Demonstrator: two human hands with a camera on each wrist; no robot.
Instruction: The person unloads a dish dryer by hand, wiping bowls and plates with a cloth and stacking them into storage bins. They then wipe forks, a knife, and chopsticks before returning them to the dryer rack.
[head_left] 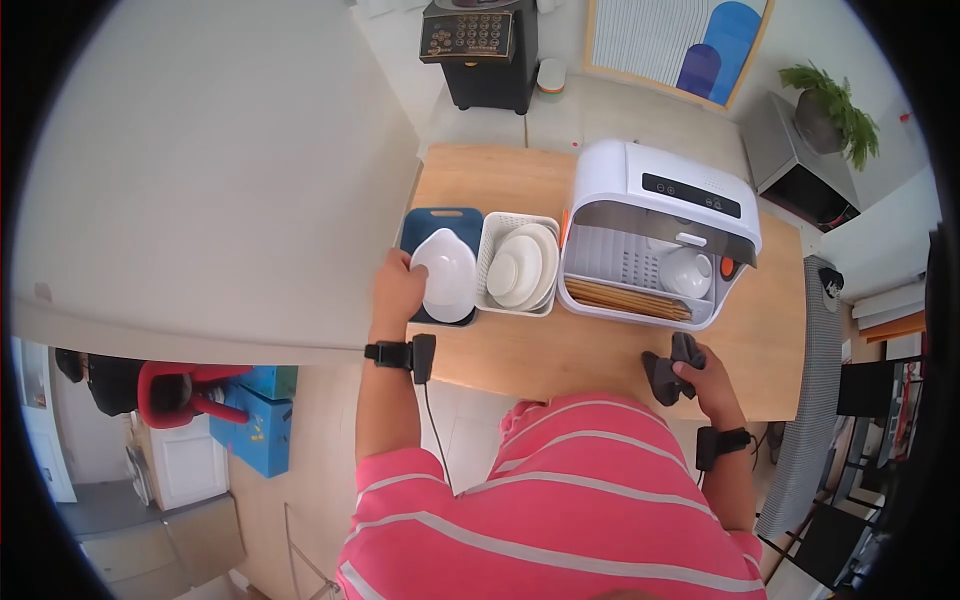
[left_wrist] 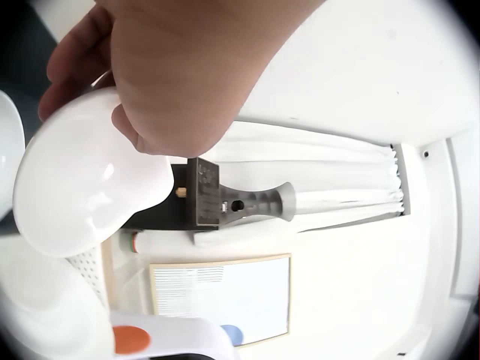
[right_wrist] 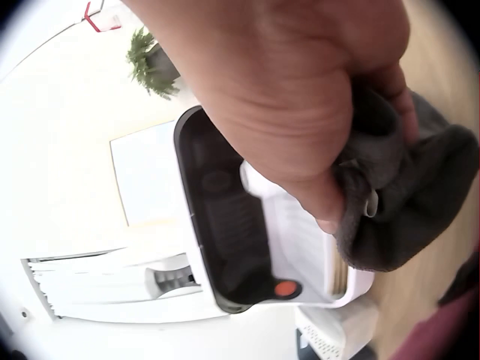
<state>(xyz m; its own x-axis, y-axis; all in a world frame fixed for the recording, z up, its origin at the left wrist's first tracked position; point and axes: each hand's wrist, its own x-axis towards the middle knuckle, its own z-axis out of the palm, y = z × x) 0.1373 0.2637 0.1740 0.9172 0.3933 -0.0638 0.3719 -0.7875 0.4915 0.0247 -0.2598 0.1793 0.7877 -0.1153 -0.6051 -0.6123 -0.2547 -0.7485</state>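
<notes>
My left hand [head_left: 400, 288] pinches the rim of a white bowl [head_left: 446, 262] with a pointed lip, thumb on one side and fingers on the other. The bowl is tilted over the blue basket [head_left: 412, 232]. Another white rounded dish [left_wrist: 7, 154] shows at the left edge of the left wrist view, against dark blue. My right hand [head_left: 712, 384] grips a bunched dark grey cloth [right_wrist: 409, 195] near the table's front edge, right of centre. Folds of the cloth hide some of the right fingers.
Beside the blue basket stands a white basket [head_left: 487, 245] with stacked white plates [head_left: 518, 268]. A white dish cabinet [head_left: 612, 180], lid raised, holds chopsticks [head_left: 625, 300] and a white bowl [head_left: 687, 272]. All sit on the wooden table [head_left: 540, 345]. Behind is a black machine [head_left: 490, 75].
</notes>
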